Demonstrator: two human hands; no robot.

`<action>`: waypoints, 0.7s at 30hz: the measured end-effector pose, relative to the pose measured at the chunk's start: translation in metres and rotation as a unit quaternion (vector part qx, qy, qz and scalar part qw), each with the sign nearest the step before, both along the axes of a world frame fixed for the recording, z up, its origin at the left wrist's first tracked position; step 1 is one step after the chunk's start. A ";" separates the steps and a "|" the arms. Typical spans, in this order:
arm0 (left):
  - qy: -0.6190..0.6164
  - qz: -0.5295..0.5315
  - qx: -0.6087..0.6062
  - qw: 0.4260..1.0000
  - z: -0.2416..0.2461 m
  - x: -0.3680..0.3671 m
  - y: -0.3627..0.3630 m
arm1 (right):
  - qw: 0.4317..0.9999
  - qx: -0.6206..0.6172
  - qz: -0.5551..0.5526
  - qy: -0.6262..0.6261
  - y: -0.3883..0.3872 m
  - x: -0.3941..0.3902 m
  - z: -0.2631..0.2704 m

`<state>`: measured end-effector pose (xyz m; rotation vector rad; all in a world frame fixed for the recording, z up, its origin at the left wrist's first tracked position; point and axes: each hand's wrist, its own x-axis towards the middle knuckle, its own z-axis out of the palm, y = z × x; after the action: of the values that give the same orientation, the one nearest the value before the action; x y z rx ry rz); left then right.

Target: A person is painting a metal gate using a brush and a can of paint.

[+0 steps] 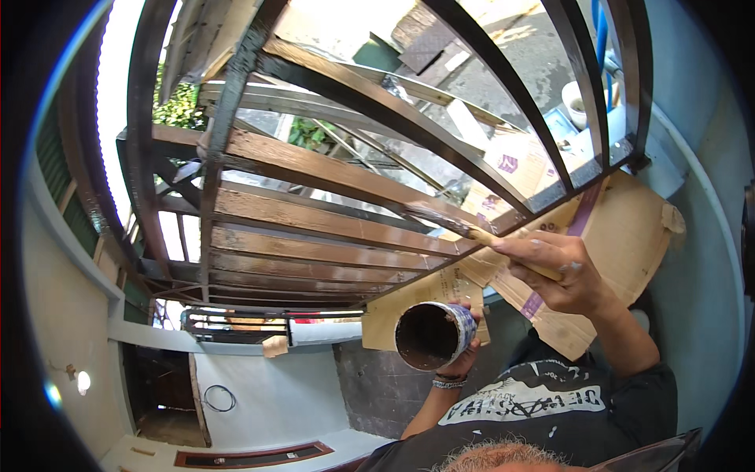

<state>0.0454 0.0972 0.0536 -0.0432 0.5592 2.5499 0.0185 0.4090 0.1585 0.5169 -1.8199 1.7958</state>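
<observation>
My right hand (554, 268) grips a paintbrush (483, 236) by its light handle. The dark-coated bristles touch a brown slat (360, 183) of a barred frame, close to its lower edge rail. My left hand (466, 355) is wrapped around a cylindrical container (465, 330) with a blue-and-white patterned side, tilted so that its open mouth faces the view. The inside is dark brown; how much paint it holds cannot be told. Several slats look wet and glossy, others duller with grain showing. A dark upright (218, 147) crosses their far ends.
Cardboard sheets (625, 236) lie beneath the frame's lower edge. A pale blue wall (708, 177) with a white pipe (702, 165) stands close on the right. Beyond the bars are a white bucket (573, 100) and loose boards. A doorway (162, 383) is at the lower left.
</observation>
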 end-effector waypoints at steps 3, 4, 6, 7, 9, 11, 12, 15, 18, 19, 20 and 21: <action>-0.028 -0.013 0.019 0.999 -0.002 -0.002 -0.005 | 0.990 0.028 -0.025 -0.134 0.003 0.036 -0.035; -0.040 -0.023 0.047 0.998 -0.008 -0.007 -0.009 | 0.984 -0.018 -0.044 -0.174 0.000 0.045 -0.039; -0.037 -0.056 0.064 0.996 -0.015 -0.015 -0.010 | 0.960 -0.103 -0.086 -0.245 -0.008 0.056 -0.036; -0.010 -0.073 0.067 0.995 -0.016 -0.019 -0.013 | 0.958 -0.092 -0.097 -0.253 -0.013 0.054 -0.034; 0.006 -0.087 0.056 0.995 -0.035 -0.028 -0.031 | 0.944 -0.110 -0.135 -0.279 -0.024 0.046 -0.038; -0.053 -0.121 0.050 0.990 -0.043 -0.036 -0.040 | 0.943 -0.076 -0.151 -0.288 -0.034 0.037 -0.040; -0.083 -0.132 0.087 0.984 -0.035 -0.036 -0.034 | 0.940 -0.079 -0.171 -0.284 -0.040 0.032 -0.042; -0.077 -0.137 0.035 0.987 -0.047 -0.041 -0.044 | 0.935 -0.070 -0.204 -0.280 -0.054 0.030 -0.043; 0.092 -0.138 -0.124 0.978 -0.032 -0.052 -0.042 | 0.932 -0.077 -0.176 -0.308 -0.061 0.047 -0.042; -0.036 -0.134 0.042 0.989 -0.034 -0.054 -0.043 | 0.931 -0.062 -0.181 -0.310 -0.065 0.056 -0.037; -0.040 -0.133 0.058 0.989 -0.039 -0.056 -0.045 | 0.930 -0.005 -0.234 -0.282 -0.070 0.063 -0.031; -0.045 -0.151 0.020 0.987 -0.045 -0.059 -0.044 | 0.924 0.051 -0.287 -0.249 -0.072 0.069 -0.024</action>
<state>-0.0139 0.0531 0.0086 -0.0558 0.4418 2.2513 0.0880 0.3366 0.1347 -0.4561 -2.1066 1.4952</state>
